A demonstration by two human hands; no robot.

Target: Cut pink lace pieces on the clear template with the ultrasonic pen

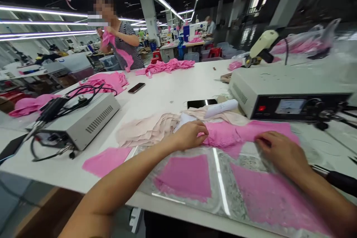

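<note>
My left hand (190,134) is curled with its fingertips pinching the edge of a pink lace fabric piece (223,136) that lies across the white table (167,93). My right hand (281,152) rests palm down on the right end of the same pink piece, fingers bent and pressing it. Under both hands lies a clear glass plate (220,182) with flat pink fabric pieces (185,176) beneath it. A stack of beige fabric pieces (147,131) sits just left of my left hand.
A grey machine box (279,95) stands at the right, another with black cables (80,121) at the left. Two phones (201,103) (136,87) lie on the table. Pink garment piles (167,66) sit farther back. A person (122,44) across the table holds pink fabric.
</note>
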